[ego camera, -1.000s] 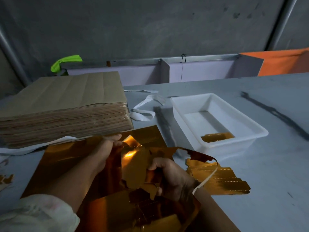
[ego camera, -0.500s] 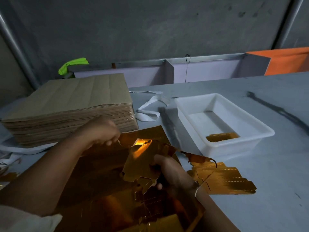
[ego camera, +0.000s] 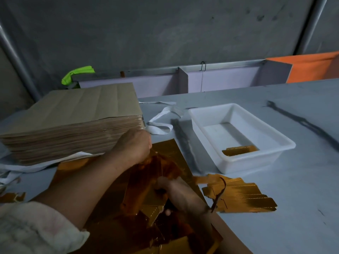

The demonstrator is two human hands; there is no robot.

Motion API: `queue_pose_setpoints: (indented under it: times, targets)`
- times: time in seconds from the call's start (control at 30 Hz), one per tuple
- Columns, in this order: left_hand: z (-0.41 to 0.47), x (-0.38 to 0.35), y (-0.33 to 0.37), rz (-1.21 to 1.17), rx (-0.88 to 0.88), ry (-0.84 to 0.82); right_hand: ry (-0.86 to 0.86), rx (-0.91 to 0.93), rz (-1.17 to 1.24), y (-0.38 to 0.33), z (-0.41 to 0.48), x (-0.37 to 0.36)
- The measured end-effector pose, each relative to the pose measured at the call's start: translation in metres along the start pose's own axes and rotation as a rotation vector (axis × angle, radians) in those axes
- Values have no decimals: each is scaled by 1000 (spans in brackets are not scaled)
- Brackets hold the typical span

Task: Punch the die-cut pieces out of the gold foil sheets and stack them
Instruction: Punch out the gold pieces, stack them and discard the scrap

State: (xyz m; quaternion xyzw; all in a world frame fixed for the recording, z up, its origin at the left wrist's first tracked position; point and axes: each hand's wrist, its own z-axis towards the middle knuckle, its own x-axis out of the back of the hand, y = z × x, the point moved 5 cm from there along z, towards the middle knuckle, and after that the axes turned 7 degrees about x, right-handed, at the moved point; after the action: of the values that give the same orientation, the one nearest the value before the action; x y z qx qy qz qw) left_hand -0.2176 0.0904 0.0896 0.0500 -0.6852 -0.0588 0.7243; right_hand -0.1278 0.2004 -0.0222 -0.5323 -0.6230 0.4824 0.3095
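Observation:
A gold foil sheet point(ego camera: 146, 182) is stretched between both hands above a flat foil sheet point(ego camera: 170, 147) on the table. My left hand point(ego camera: 134, 145) pinches the sheet's far edge near the paper stack. My right hand point(ego camera: 176, 193) grips its lower part, fingers curled into the foil. Punched gold pieces point(ego camera: 240, 197) lie in a loose pile to the right of my right hand, with a thin waste strip point(ego camera: 219, 193) curling over them. More punched gold pieces point(ego camera: 240, 151) lie in the white plastic tray point(ego camera: 282, 142).
A tall stack of brown paper sheets point(ego camera: 73, 121) stands at the left. White strapping point(ego camera: 159, 123) lies behind the foil. A gold scrap point(ego camera: 12, 197) sits at the far left. A dark smear point(ego camera: 302, 123) crosses the grey table at right.
My left hand has moved up and away toward the paper stack, pulling the foil taut. The sheet between my hands has twisted and darkened. My right hand stays low.

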Motion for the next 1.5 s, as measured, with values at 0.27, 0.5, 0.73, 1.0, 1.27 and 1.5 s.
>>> queue_pose_setpoints:
  times: [0.27, 0.5, 0.73, 1.0, 1.27, 1.5]
  targets:
    - [6, 9, -9, -160, 36, 204, -55, 32, 6, 8, -5, -12]
    - [-4, 8, -12, -328, 30, 226, -22, 80, 136, 2, -8, 2]
    - [-42, -26, -42, -843, 414, -484, 80, 100, 385, 5, -5, 12]
    - [-63, -47, -41, -1172, 420, -541, 7, 134, 308, 9, -9, 7]
    - [-55, -16, -50, -1345, 439, -318, -113, -279, -314, 16, -22, 21]
    - [-66, -18, -31, -1342, 384, -284, 178, -7, -652, 6, -25, 43]
